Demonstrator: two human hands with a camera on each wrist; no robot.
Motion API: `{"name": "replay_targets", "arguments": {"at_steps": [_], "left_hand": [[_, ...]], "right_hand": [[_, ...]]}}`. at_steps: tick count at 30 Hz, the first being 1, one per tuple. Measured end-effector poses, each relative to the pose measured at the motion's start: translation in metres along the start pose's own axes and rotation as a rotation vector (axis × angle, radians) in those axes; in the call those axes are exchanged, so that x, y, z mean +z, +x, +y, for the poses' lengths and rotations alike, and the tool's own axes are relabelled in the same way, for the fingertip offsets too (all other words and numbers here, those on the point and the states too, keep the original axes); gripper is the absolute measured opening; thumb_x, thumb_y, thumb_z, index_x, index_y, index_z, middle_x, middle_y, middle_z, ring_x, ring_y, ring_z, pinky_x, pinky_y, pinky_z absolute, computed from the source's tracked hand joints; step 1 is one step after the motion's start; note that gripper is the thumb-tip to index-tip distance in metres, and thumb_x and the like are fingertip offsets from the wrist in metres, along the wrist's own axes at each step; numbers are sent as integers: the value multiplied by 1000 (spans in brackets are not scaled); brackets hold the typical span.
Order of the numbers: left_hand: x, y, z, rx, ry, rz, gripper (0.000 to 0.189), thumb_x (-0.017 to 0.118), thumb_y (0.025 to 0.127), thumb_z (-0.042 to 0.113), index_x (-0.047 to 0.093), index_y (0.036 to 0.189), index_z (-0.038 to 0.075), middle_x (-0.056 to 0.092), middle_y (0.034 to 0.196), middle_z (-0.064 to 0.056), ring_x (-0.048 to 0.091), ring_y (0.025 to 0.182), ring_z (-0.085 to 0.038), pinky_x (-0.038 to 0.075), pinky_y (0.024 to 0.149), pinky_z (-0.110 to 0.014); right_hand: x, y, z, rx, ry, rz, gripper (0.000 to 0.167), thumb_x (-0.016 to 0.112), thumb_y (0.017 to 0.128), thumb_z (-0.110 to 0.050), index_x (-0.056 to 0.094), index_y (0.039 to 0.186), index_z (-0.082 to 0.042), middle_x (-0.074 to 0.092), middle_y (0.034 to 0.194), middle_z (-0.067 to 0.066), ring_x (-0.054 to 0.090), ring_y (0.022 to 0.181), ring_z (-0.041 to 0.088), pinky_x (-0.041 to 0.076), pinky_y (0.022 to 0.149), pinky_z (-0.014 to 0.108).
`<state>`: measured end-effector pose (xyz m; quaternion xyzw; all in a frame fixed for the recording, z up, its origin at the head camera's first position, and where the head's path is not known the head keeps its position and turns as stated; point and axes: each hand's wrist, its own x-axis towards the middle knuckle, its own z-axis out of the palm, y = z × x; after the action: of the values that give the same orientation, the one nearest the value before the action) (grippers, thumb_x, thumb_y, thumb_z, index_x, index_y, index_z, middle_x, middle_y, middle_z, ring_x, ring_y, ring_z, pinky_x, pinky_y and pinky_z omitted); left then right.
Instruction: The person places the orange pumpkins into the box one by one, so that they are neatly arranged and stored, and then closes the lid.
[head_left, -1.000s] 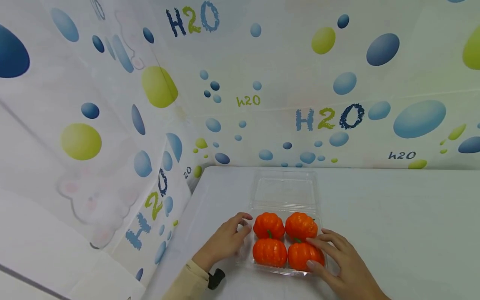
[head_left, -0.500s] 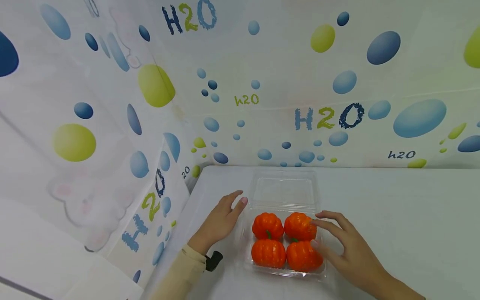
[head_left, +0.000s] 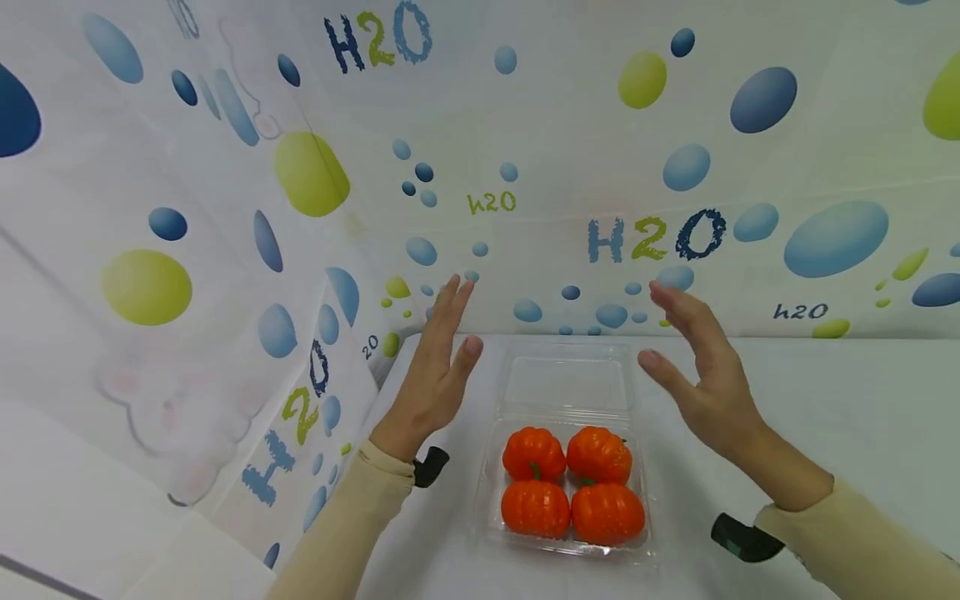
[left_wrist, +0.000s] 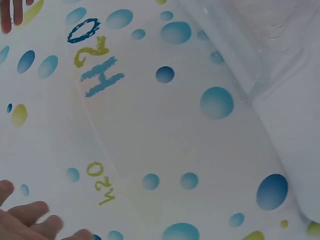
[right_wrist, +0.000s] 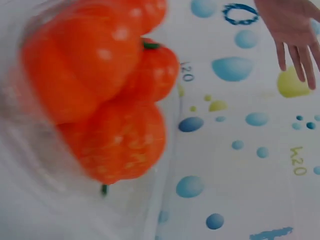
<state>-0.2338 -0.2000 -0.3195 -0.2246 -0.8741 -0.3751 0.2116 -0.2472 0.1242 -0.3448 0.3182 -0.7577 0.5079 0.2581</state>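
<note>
Several small orange pumpkins point(head_left: 536, 508) with green stems sit in two rows in a clear plastic clamshell box point(head_left: 487, 500). Its hinged lid point(head_left: 566, 382) lies folded back behind the base. My left hand point(head_left: 429, 379) is raised beyond the box's left side, fingers extended and holding nothing. To the right, my right hand point(head_left: 708, 383) is also up in the air, its thumb and fingers spread apart with nothing between them. The right wrist view shows the pumpkins point(right_wrist: 125, 140) close up and somewhat blurred, with the other hand point(right_wrist: 295, 35) at the upper right.
The box stands on a white table point(head_left: 847, 433) that meets a patterned backdrop point(head_left: 555, 142) behind it and on the left. A black wrist strap piece point(head_left: 431, 467) shows under the left wrist, another black piece point(head_left: 746, 537) under the right.
Both hands have risen away from the box; the right hand's fingers were at the right-hand pumpkins and have come off them. The pumpkins and the folded-back lid stay as they were.
</note>
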Motion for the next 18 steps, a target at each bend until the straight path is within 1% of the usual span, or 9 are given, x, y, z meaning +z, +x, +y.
{"name": "replay_targets", "arguments": {"at_steps": [1,3,4,6,7,10,13,15,18], "left_hand": [[0,3,1,44,-1,25,84,22,97,75,19,163,23,11,168,4,4,154,-19,11,119,-60],[0,9,3,104,-31,53,86,22,97,75,20,162,19,15,168,2,5,154,-18,11,120,-57],[0,12,3,116,-55,52,87,22,97,75,20,162,18,16,168,1,5,154,-17,11,120,-56],[2,15,1,103,-107,21,88,21,97,75,18,163,17,15,168,1,5,154,-16,9,120,-55],[3,17,-1,78,-136,-7,89,20,96,76,17,163,17,13,168,1,3,154,-16,8,120,-55],[6,19,-12,-55,-221,-109,90,17,95,77,11,163,19,6,169,2,0,153,-15,4,120,-54],[11,18,-29,-219,-314,-185,89,10,95,77,10,164,20,4,169,2,-2,153,-16,-1,120,-54],[15,18,-42,-320,-423,-206,89,7,96,76,11,163,18,6,169,-1,1,154,-18,0,121,-52],[20,19,-61,-453,-665,-192,92,2,96,74,10,163,11,9,169,-4,4,154,-20,3,122,-46]], "right_hand": [[0,6,1,-1,49,20,73,66,89,1,37,155,-12,37,159,4,35,145,20,30,115,28],[1,16,2,24,164,48,70,60,92,0,34,156,-8,35,160,6,32,147,22,28,116,29],[1,20,4,52,230,58,68,57,94,-1,32,156,-7,33,161,6,29,149,23,26,117,29],[3,28,6,148,374,66,64,53,100,-10,27,158,-8,26,164,5,23,151,22,22,118,29],[3,32,8,202,440,65,64,51,102,-15,23,159,-9,22,165,4,19,152,21,20,119,30],[5,39,15,363,629,43,69,44,106,-33,11,162,-12,9,169,2,10,154,19,12,121,31],[6,40,26,489,734,-10,77,40,106,-46,-3,162,-15,-2,170,1,1,155,20,6,121,33],[6,38,36,557,805,-46,82,36,105,-52,-12,161,-16,-9,169,1,-4,154,21,2,121,35],[7,32,52,649,896,-70,87,33,104,-58,-21,158,-15,-18,168,1,-10,154,23,-1,121,38]]}}
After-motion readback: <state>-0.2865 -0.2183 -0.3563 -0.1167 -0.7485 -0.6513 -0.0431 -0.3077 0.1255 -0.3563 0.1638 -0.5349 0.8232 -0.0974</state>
